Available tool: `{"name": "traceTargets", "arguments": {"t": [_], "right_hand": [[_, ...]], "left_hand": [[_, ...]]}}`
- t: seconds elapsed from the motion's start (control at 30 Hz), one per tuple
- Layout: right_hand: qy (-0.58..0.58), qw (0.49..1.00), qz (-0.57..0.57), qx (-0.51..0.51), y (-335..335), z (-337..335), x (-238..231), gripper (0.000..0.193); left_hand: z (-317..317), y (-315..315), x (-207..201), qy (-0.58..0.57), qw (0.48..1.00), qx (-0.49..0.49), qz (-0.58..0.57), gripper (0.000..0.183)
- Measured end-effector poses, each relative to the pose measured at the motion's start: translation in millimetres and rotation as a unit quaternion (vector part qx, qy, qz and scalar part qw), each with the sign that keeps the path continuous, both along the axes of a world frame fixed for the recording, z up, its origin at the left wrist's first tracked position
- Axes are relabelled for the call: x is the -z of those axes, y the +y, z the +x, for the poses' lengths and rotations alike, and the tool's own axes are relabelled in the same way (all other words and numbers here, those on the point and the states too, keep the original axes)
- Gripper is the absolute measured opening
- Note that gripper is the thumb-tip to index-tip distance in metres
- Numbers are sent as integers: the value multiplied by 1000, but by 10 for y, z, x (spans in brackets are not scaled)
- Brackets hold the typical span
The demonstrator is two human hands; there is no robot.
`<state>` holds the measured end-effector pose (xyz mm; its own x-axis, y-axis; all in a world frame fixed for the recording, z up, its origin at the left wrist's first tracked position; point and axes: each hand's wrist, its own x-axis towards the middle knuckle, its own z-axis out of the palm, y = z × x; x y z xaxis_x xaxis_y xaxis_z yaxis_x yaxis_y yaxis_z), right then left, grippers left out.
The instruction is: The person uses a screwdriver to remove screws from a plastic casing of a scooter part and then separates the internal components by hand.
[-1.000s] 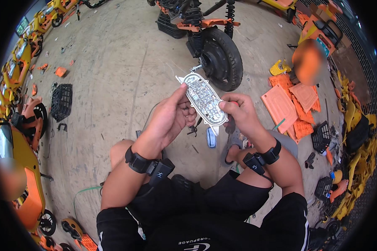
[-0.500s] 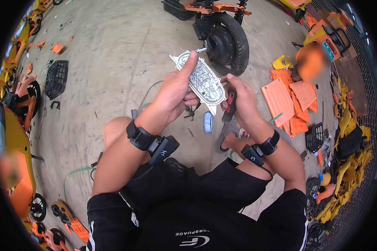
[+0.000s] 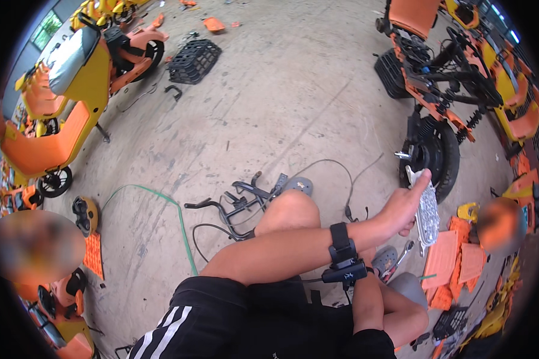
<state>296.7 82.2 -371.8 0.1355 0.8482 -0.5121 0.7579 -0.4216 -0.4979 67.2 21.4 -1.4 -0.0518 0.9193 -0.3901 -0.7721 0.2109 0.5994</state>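
Observation:
My left hand [image 3: 401, 210] is closed around an oval lamp unit [image 3: 426, 215] with a silvery, faceted face and a pale rim, thumb at its upper end. It is held up and tilted, near the rear wheel [image 3: 444, 157] of a stripped scooter. My right forearm [image 3: 367, 302] rises beneath the left one; the left wrist and its strapped black device hide most of the right hand, and its fingers do not show. A shiny metal tool [image 3: 405, 253] is visible beside my shoe [image 3: 385, 261]; whether the right hand touches it I cannot tell.
A stripped scooter [image 3: 422, 72] stands at the upper right. Orange panels [image 3: 442, 257] lie to the right. A black metal frame [image 3: 239, 203] and cables lie left of my knee. A green strap [image 3: 182, 221] crosses the floor. A yellow-orange scooter [image 3: 72, 113] and black basket [image 3: 194, 61] are farther left.
The view has swung left, so the scooter appears farther right. My left hand still holds the lamp unit, now turned more edge-on. The right hand has left the lamp unit and dropped lower.

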Motion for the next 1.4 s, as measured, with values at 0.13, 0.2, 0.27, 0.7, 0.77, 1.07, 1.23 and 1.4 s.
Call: {"name": "traceTargets", "arguments": {"t": [0.13, 0.2, 0.27, 0.7, 0.77, 1.07, 1.23, 1.4], "right_hand": [[-64, 997, -23, 21, -323, 12, 19, 65], [-88, 996, -21, 13, -399, 84, 21, 64], [-98, 995, -12, 9, -391, 159, 93, 62], [60, 993, 96, 14, -131, 124, 550, 56], [88, 988, 123, 20, 109, -41, 328, 55], [397, 916, 45, 30, 1030, -555, -1804, 34], [525, 845, -52, -88, 1016, -591, -3230, 52], [695, 688, -167, -129, 383, -518, -3678, 66]], "left_hand": [[-120, -110, 72, -2, 1000, -25, 3, 63], [-114, -87, 64, 6, 1000, -15, 17, 60], [-70, -55, 65, 11, 999, -27, 31, 62], [66, 119, 115, 95, 995, -14, 24, 60], [34, 126, 166, 92, 995, -2, 38, 59], [-143, 26, 19, 56, 996, -66, 34, 45], [-285, -49, 71, 17, 995, -102, 8, 41], [-258, -98, 21, 28, 997, -68, 9, 40]]}}
